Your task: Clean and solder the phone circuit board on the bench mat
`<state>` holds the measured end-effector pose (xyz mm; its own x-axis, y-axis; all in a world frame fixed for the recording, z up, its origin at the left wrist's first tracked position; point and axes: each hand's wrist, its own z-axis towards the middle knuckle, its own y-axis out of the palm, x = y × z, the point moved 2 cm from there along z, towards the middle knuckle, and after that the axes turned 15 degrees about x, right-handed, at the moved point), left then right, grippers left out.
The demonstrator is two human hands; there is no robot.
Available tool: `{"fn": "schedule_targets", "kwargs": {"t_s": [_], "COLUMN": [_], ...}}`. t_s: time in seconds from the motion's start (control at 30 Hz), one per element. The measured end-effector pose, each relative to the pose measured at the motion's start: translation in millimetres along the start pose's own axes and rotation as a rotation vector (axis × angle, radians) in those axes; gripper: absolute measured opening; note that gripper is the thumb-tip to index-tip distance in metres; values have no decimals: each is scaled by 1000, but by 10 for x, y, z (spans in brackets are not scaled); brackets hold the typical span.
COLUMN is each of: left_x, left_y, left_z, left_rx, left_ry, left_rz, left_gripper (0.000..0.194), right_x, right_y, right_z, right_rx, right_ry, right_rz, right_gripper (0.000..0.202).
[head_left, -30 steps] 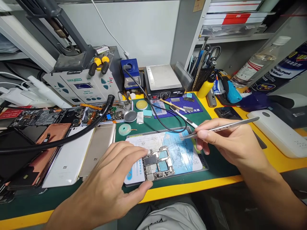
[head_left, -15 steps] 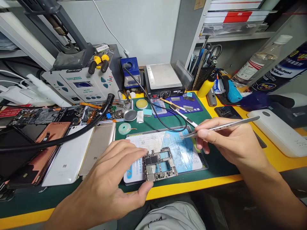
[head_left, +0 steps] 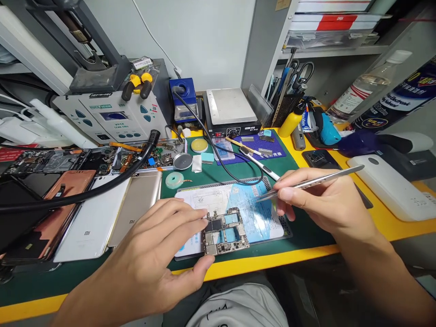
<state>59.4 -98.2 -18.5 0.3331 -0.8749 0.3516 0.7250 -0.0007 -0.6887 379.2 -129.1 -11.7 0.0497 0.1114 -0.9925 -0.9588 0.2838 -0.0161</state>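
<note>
A phone circuit board lies on a blue-and-white sheet near the bench's front edge. My left hand holds the board by its left side, with fingertips at its top corner and the thumb at its bottom corner. To the right, my right hand pinches metal tweezers. Their tips hover over the sheet just right of the board, not touching it.
Several phone back covers and opened phones lie at left under a black hose. Behind stand a soldering station, a hot plate, a tool holder and a yellow bottle. A white device sits at right.
My left hand has shifted the circuit board slightly on the sheet. The right hand with the tweezers has barely moved. The view has tilted a little.
</note>
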Motion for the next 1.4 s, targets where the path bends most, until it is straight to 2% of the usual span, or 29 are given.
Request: {"fn": "schedule_targets", "kwargs": {"t_s": [0.17, 0.33, 0.4, 1.0, 1.4], "left_x": [-1, 5, -2, -42, -30], "left_y": [63, 111, 117, 172, 157], "left_z": [-38, -58, -72, -167, -137], "left_rx": [1, 36, 41, 100, 96], "left_ry": [-21, -40, -46, -111, -84], "left_rz": [30, 63, 62, 7, 2], "left_gripper": [34, 36, 37, 46, 43], "right_x": [-70, -112, -107, -56, -56], "right_y": [124, 262, 283, 340, 353], "right_z": [-93, -154, -162, -188, -182], "right_rx": [-137, -318, -350, -350, -358], "right_ry": [-60, -319, -359, -312, -301], "right_rz": [-53, -138, -151, -139, -133], "right_gripper": [10, 12, 9, 10, 8]}}
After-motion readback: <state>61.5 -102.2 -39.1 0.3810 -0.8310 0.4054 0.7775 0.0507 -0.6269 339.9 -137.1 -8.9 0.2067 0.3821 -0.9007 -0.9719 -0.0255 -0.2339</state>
